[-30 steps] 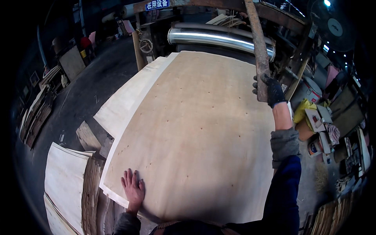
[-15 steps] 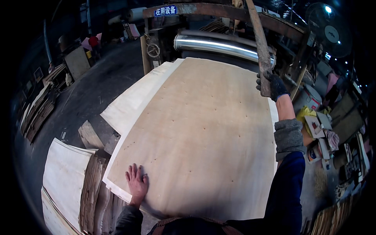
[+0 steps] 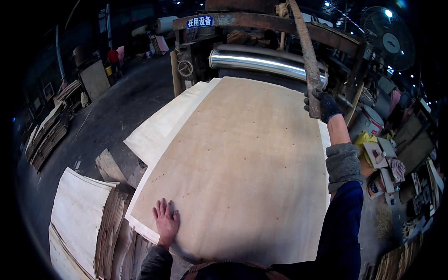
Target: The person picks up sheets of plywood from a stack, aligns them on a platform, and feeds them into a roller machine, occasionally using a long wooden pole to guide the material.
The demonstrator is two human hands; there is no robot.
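Note:
A large tan wood veneer sheet point(image 3: 238, 154) lies before me, with paler sheets point(image 3: 163, 123) showing under its left edge. My bare left hand point(image 3: 166, 222) rests flat on its near left corner, fingers spread. Gloved in black, my right hand point(image 3: 325, 103) is wrapped round the lower end of a long wooden bar point(image 3: 309, 56) above the sheet's far right side. The bar rises toward the machine's top beam. Beyond the sheet's far edge sits a shiny metal roller point(image 3: 261, 64).
A rusty machine frame point(image 3: 252, 21) spans the far side, with a handwheel point(image 3: 185, 69) at its left. Stacked veneer sheets point(image 3: 81, 205) stand at the near left. On the right are a metal drum point(image 3: 368, 120) and a fan point(image 3: 390, 42). A person in red point(image 3: 113, 57) is far left.
The view has tilted up slightly, so the scene sits a little lower. Both hands keep their places, the left on the sheet and the right on the bar.

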